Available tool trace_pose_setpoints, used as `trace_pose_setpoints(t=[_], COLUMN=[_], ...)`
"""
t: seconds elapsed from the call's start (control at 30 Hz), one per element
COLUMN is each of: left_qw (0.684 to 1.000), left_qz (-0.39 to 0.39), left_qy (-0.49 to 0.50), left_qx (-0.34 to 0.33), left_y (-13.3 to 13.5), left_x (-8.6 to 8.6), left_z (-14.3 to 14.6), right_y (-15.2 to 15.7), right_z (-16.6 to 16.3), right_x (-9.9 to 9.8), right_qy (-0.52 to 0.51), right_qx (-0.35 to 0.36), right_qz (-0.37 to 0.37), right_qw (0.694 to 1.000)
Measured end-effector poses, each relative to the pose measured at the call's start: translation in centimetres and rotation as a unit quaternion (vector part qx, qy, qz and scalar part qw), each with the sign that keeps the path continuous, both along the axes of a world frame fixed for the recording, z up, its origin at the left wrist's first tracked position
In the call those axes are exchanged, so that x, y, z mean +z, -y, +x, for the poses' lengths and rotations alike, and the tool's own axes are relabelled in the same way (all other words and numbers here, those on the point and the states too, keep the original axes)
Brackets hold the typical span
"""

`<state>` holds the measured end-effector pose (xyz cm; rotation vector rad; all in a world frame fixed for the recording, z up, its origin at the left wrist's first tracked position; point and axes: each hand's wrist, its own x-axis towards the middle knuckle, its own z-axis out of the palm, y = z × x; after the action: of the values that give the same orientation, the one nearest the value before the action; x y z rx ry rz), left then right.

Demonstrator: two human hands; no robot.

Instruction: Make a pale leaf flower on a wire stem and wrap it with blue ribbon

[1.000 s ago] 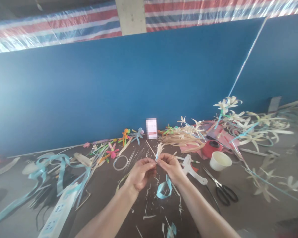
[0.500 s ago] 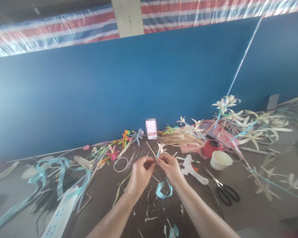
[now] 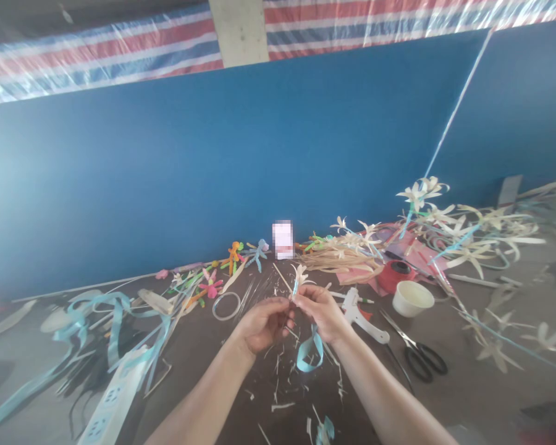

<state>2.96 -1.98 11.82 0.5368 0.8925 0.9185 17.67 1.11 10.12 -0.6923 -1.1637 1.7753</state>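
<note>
A small white flower (image 3: 299, 273) with narrow petals and a light blue wrap on its stem stands up between my hands. My right hand (image 3: 323, 311) pinches this flower just below its petals. At the same stem, the thumb and forefinger of my left hand (image 3: 265, 322) close together, the other fingers loosely curled; the exact hold is hidden. Below my right hand hangs a loop of light blue ribbon (image 3: 304, 364). A thin pale stick (image 3: 282, 278) lies just behind my fingertips. Small white scraps (image 3: 282, 406) are scattered on the dark table beneath.
To the right are a white glue gun (image 3: 364, 318), black-handled scissors (image 3: 419, 355), a cream cup (image 3: 412, 298) and a red roll (image 3: 395, 276). Pale flowers (image 3: 472, 253) pile up behind. A power strip (image 3: 113, 395) and blue ribbons (image 3: 115, 321) lie left; a blue partition (image 3: 241, 154) closes the back.
My left hand has turned, its fingers now uncurled more and showing beneath. The ribbon loop has swung slightly right under my right hand, and the flower stays nearly in place.
</note>
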Motion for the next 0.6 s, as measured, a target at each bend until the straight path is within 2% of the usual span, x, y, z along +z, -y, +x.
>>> trace_pose_setpoints(t=[0.2,0.37,0.47,0.6], left_qw=[1.0,0.996,0.991,0.977], left_qz=[0.007,0.03,0.046,0.101], left_qy=[-0.003,-0.022,-0.036,-0.089], left_qx=[0.011,0.078,0.116,0.163], left_y=[0.1,0.2,0.3,0.4], left_x=[0.1,-0.2,-0.3,-0.3], left_z=[0.0,0.3,0.6,1.2], right_y=[0.1,-0.2,-0.3,-0.1], right_z=[-0.1,-0.3,-0.5,-0.7], right_x=[0.0,-0.3,-0.6,-0.7], right_qy=[-0.028,-0.005,0.013,0.053], right_qx=[0.035,-0.023,-0.03,-0.064], right_qz=[-0.006,0.007,0.016,0.054], right_qw=[0.999,1.0,0.999,0.995])
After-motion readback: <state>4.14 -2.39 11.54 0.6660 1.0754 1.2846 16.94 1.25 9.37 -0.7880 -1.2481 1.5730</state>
